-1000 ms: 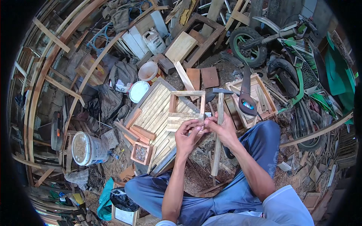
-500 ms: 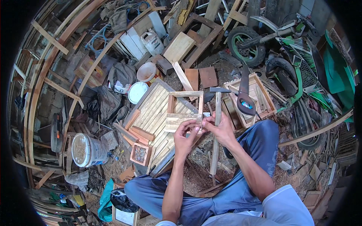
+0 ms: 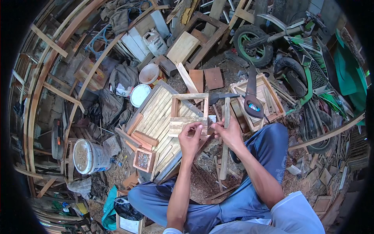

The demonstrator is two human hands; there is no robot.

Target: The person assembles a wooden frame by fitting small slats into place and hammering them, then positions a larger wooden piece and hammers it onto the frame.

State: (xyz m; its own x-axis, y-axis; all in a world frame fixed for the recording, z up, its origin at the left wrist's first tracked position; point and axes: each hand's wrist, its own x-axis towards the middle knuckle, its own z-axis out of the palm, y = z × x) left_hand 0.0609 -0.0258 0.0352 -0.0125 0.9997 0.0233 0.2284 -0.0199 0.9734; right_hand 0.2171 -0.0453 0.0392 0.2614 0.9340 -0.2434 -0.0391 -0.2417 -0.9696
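My left hand [image 3: 189,139] is at the lower edge of a small wooden frame [image 3: 188,97], its fingertips pinched on something too small to make out, over the frame's slatted lower part [image 3: 183,121]. To its right, my right hand [image 3: 229,133] grips the upright wooden handle of a hammer [image 3: 227,107], whose dark head lies at the top, beside the frame. The frame rests on a slatted wooden board [image 3: 150,119], on which loose wood blocks [image 3: 145,137] lie beside a small box of nails or screws [image 3: 143,160].
A hand saw [image 3: 253,91] lies across a wooden crate [image 3: 272,97] at right, before a green-and-black motorbike [image 3: 319,70]. White buckets [image 3: 87,156] stand at left and behind the board. Long strips, offcuts and sawdust surround my crossed legs [image 3: 253,171].
My hands have drawn slightly apart: the right thumb has left the left fingertips and moved right with the hammer. The frame appears a little further left in the picture.
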